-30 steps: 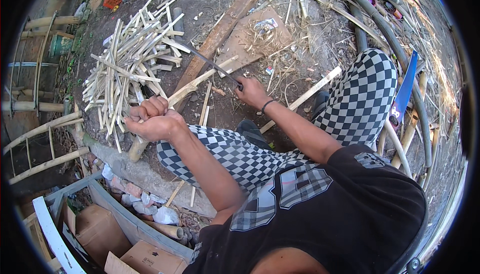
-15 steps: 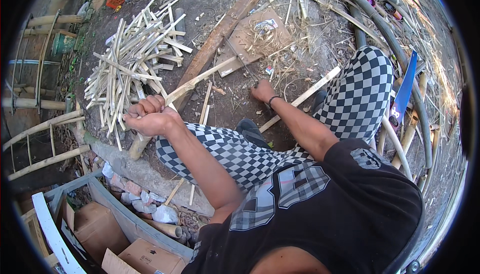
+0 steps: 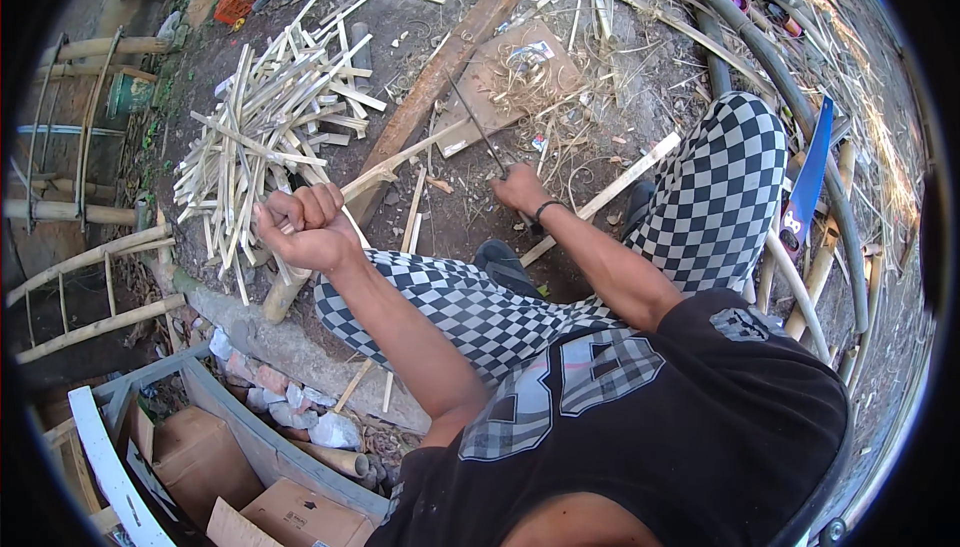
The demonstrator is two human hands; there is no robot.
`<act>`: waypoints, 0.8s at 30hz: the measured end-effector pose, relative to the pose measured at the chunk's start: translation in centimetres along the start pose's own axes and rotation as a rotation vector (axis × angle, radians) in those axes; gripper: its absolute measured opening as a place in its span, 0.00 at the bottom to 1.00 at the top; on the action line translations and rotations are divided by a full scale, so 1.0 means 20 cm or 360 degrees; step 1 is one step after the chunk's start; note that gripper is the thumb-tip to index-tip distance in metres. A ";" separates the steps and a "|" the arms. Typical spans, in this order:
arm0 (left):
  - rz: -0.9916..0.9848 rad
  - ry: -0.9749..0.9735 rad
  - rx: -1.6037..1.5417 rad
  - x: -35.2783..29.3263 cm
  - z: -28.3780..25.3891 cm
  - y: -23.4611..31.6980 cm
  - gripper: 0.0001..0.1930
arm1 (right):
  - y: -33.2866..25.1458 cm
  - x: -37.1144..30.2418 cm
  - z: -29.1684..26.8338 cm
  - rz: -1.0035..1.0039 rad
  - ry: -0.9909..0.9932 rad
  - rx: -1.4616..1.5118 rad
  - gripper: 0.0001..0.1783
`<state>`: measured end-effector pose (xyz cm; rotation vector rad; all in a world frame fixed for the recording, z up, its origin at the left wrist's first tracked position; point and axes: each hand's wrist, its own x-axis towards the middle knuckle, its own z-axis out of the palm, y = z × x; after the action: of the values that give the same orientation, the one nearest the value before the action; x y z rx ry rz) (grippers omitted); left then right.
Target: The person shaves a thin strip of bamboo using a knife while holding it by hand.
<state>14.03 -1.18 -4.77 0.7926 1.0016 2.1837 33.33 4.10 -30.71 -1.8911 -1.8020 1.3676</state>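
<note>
Outdoors, person seated on dirt ground (image 3: 470,217), checkered trousers, black shirt. Left hand (image 3: 305,227) closed in fist around pale bamboo strip (image 3: 395,162); strip runs from fist up and right toward flat wooden board (image 3: 510,82). Right hand (image 3: 522,190) closed around handle of dark thin blade (image 3: 472,122), blade angled up-left, tip near strip's far end. Heap of split bamboo sticks (image 3: 265,127) just beyond left hand. Blue-handled saw (image 3: 808,182) lies past right knee. Cardboard boxes (image 3: 260,507) lower left.

We see black-and-white checkered trousers (image 3: 720,187) and a black shirt (image 3: 700,427). Pale yellow bamboo strips (image 3: 260,137) lie near a blue saw (image 3: 808,182).
</note>
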 end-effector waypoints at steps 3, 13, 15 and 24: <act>0.0013 -0.0081 0.0035 -0.03 0.01 0.03 0.26 | -0.29 -0.20 -0.10 -0.0501 -0.0018 0.0187 0.20; -0.0050 -0.0184 -0.0032 -0.03 0.12 -0.03 0.25 | 0.05 0.08 0.07 -0.0004 -0.0075 0.0410 0.24; -0.0031 -0.0182 -0.0009 0.00 0.11 -0.03 0.25 | 0.05 0.05 0.10 0.0127 -0.0276 0.0377 0.26; -0.0176 -0.0639 -0.0117 0.03 -0.08 0.04 0.23 | 0.06 -0.01 0.10 -0.0234 -0.0129 0.0301 0.25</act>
<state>12.29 -1.80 -4.79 1.0609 0.7385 1.8565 32.84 2.74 -32.51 -1.5980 -1.7400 1.5217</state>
